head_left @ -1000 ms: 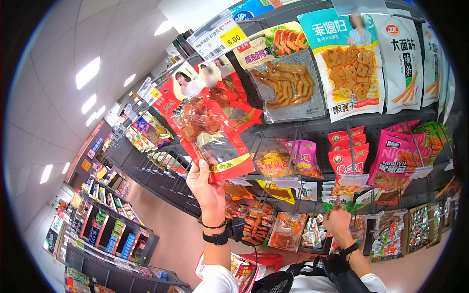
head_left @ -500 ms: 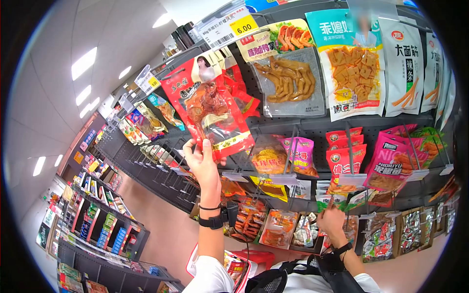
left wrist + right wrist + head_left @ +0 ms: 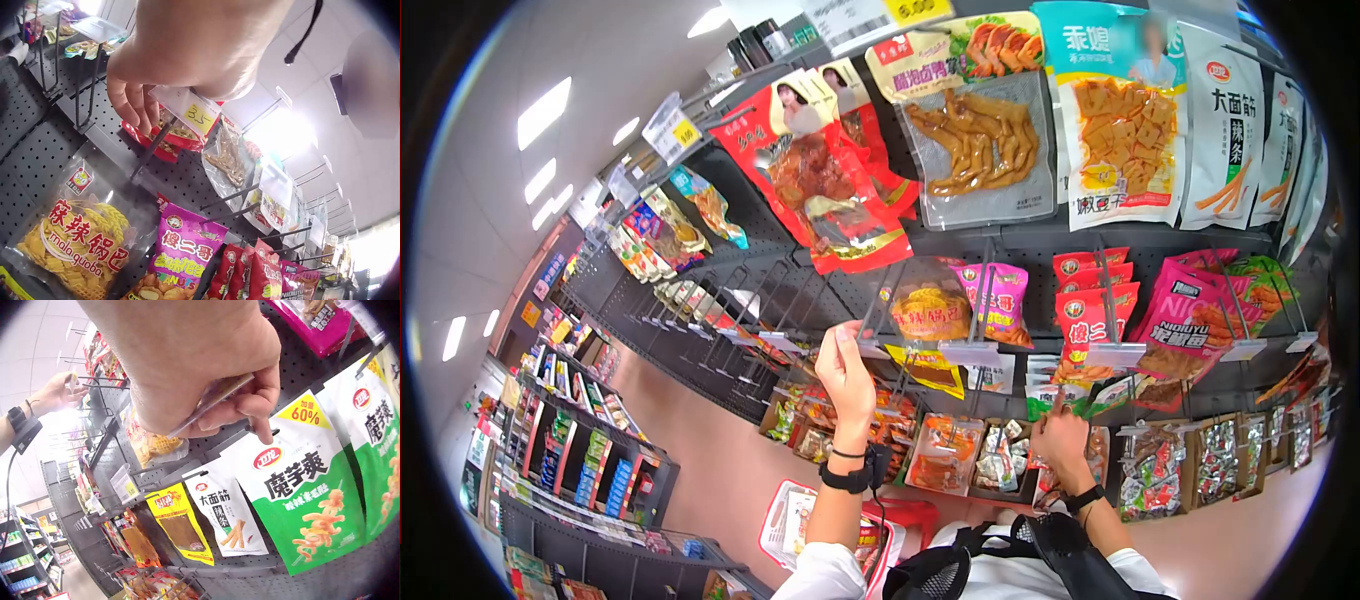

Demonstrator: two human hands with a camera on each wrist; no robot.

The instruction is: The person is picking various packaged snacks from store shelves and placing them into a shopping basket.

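My left hand point(image 3: 845, 378) is below the hanging red meat bag point(image 3: 815, 185), apart from it. Its fingers curve loosely beside a hook's price tag point(image 3: 199, 117), which overlaps the palm side in the left wrist view; the thumb is hidden there. Lower right, my right hand point(image 3: 1060, 438) has its index finger stretched toward the green-and-white snack bag point(image 3: 1042, 400). In the right wrist view, the other fingers curl around a clear plastic tag holder point(image 3: 209, 406), above the konjac snack bag point(image 3: 306, 487). Part of that holder is covered by the hand.
Metal hooks with tags stick out from the dark pegboard rack point(image 3: 37, 119). Around the hands hang a rice-crust bag point(image 3: 930, 310), purple peanut bag point(image 3: 998, 300) and red snack bags point(image 3: 1090, 325). Beneath are boxed snacks point(image 3: 945, 450) and a shopping basket point(image 3: 775, 525).
My left hand has let go of the red meat bag and dropped below it; the bag hangs on its hook. The view has shifted slightly, while my right hand stays near the green-and-white bag.
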